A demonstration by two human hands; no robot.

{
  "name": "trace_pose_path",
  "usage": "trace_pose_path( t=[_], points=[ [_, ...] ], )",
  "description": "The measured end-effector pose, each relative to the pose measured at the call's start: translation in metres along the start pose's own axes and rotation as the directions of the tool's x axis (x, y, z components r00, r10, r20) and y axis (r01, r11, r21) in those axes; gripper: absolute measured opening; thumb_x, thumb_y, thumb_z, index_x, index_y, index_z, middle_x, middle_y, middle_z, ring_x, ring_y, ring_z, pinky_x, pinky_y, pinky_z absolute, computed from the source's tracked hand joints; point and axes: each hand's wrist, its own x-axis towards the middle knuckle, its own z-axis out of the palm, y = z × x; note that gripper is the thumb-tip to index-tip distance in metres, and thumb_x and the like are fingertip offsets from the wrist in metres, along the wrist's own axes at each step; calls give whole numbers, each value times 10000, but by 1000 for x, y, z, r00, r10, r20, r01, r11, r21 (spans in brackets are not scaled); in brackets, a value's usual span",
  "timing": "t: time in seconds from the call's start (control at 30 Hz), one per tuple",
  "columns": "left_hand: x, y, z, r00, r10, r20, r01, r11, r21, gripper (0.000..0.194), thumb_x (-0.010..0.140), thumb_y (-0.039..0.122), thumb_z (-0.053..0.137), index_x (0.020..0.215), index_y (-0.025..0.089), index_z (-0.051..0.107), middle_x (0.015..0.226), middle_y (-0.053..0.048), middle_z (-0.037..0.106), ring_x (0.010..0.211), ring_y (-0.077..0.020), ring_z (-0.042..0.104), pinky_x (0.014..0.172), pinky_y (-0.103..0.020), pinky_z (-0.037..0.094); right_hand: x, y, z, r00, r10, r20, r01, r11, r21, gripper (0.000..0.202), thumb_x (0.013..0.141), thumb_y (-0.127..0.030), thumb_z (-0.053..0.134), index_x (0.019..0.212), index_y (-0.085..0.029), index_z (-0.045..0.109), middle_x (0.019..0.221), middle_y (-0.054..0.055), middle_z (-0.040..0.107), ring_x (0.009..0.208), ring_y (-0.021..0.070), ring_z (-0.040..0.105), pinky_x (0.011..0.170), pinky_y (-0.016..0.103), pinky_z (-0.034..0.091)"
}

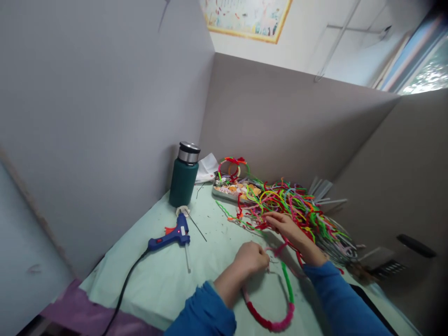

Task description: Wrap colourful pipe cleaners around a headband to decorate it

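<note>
My left hand (250, 257) is closed in a pinch at the upper left end of a fuzzy pipe-cleaner ring (291, 284). Green, pink, dark red and pale pink sections make up this ring, which hangs down over the table's front. Its upper part is partly hidden by my fingers. My right hand (285, 227) reaches over the near edge of a heap of coloured pipe cleaners (290, 200), fingers stretched out to the left. Its fingertips are close to some red strands; I see nothing clearly gripped in them.
A blue glue gun (171, 238) with a black cord lies at the left. Behind it stands a dark green bottle (184, 182). A metal tray (224, 193) of small pieces sits at the back, near bent pipe-cleaner loops (233, 168). Grey partitions (273, 121) enclose the table (147, 289).
</note>
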Motion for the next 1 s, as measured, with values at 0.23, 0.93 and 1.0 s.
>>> trace_pose_path(
  t=[0.23, 0.93, 1.0],
  points=[
    [-3, -3, 1, 1000, 27, 3, -27, 999, 33, 317, 677, 257, 487, 797, 138, 755, 620, -52, 647, 507, -119, 443, 466, -235, 268, 24, 18, 16, 998, 49, 27, -51, 996, 77, 436, 800, -512, 491, 964, -159, 687, 913, 107, 692, 762, 212, 632, 620, 305, 478],
    [-10, -5, -6, 996, 73, 41, -69, 993, -100, 234, 694, 256, 518, 733, 128, 712, 412, 54, 385, 370, -72, 330, 407, -205, 247, -16, 34, 5, 914, -196, -355, 231, 971, 58, 178, 818, -386, 464, 801, -210, 489, 661, 13, 562, 542, 146, 486, 529, 270, 400],
    [-10, -4, -7, 995, 89, 34, -84, 988, -127, 220, 696, 261, 528, 713, 132, 706, 420, 57, 397, 372, -67, 326, 411, -205, 251, -25, 30, -8, 879, -168, -447, 308, 914, 263, 227, 797, -432, 505, 867, -217, 493, 730, 21, 591, 558, 136, 502, 536, 263, 413]
  ],
)
